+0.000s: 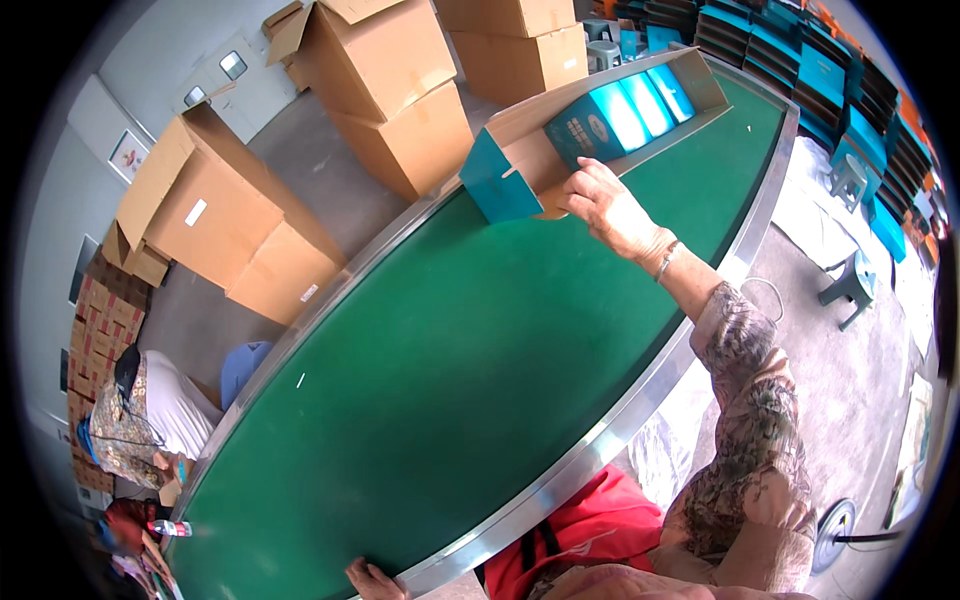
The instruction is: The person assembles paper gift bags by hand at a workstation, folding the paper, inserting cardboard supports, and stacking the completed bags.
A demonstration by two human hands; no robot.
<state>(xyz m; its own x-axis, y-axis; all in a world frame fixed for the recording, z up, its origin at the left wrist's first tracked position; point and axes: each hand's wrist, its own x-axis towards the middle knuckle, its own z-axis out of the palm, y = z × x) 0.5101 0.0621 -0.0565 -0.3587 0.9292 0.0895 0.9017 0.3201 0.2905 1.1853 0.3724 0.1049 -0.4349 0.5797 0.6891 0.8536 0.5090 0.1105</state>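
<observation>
My right hand (610,212) reaches out to the far side of the green conveyor belt (430,360). Its fingers are bent around the near side of a long, open cardboard tray (499,186), teal outside and brown inside. Several teal boxes (590,133) stand in a row in the tray's far part, and its near part shows bare cardboard. At the lower edge my left hand (376,580) rests on the belt's near rim, with only its fingers showing, laid over the surface and holding nothing.
A metal rail (590,455) borders the belt. Large brown cartons (215,215) stand beyond it. At the left, another person (150,410) bends by the belt, near a bottle (172,528). Stacked teal trays (800,60) and stools (852,285) are at the right.
</observation>
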